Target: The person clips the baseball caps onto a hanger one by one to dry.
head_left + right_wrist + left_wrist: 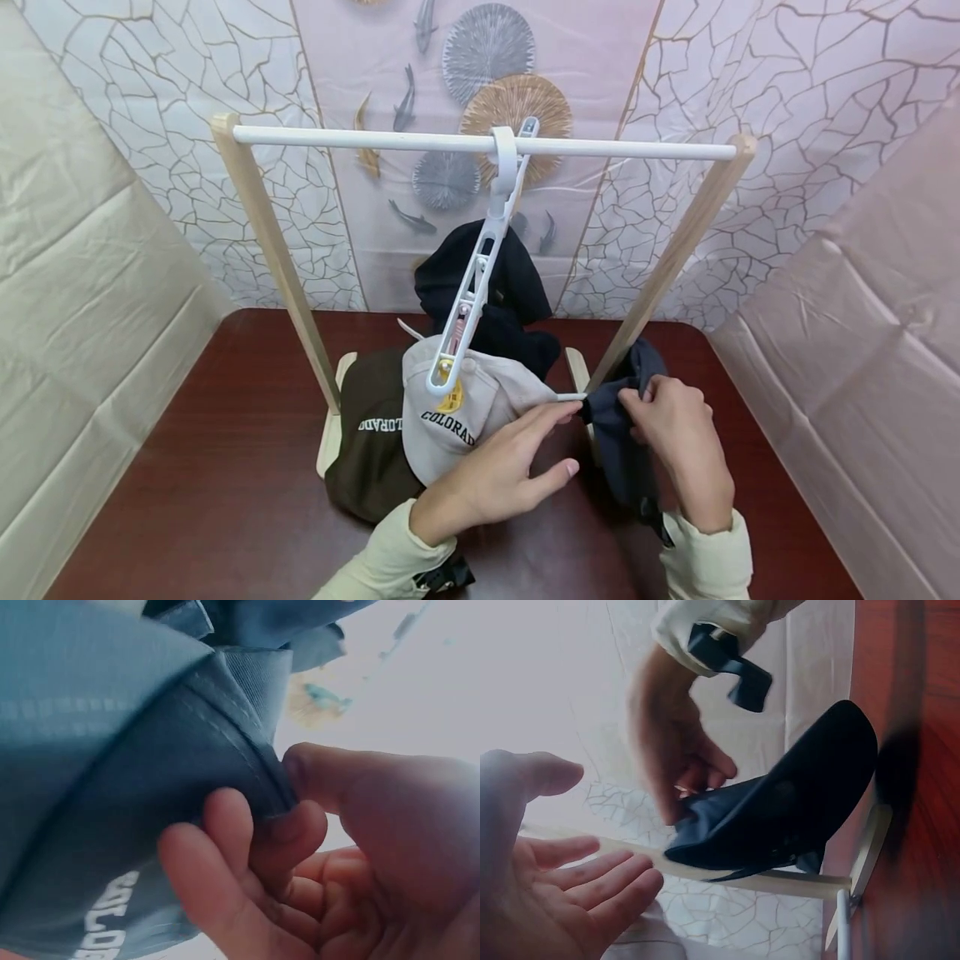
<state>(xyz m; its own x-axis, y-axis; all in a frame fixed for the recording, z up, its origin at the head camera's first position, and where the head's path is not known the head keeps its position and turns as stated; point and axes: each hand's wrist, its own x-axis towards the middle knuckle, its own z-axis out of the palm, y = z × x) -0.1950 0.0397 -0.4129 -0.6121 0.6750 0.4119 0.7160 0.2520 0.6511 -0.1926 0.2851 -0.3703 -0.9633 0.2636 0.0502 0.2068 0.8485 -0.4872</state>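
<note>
My right hand (678, 437) pinches the edge of a dark navy cap (626, 442) between thumb and fingers, holding it beside the rack's right leg. In the right wrist view, the cap (135, 750) fills the left side, with white lettering low on it. My left hand (506, 475) has its fingers extended in front of a beige cap (442, 400) with "COLORADO" lettering. The left wrist view shows that left hand (577, 892) holding nothing, apart from the navy cap (795, 787). A white slotted hanger (480, 275) hangs from the rod, in front of the beige cap.
A wooden rack with a white rod (360, 140) stands on the dark red table (202, 450). Below the hanger are a brown cap (363, 475) at left and black headwear (487, 283) behind. Padded beige walls (82, 250) flank the table; a patterned backdrop closes the back.
</note>
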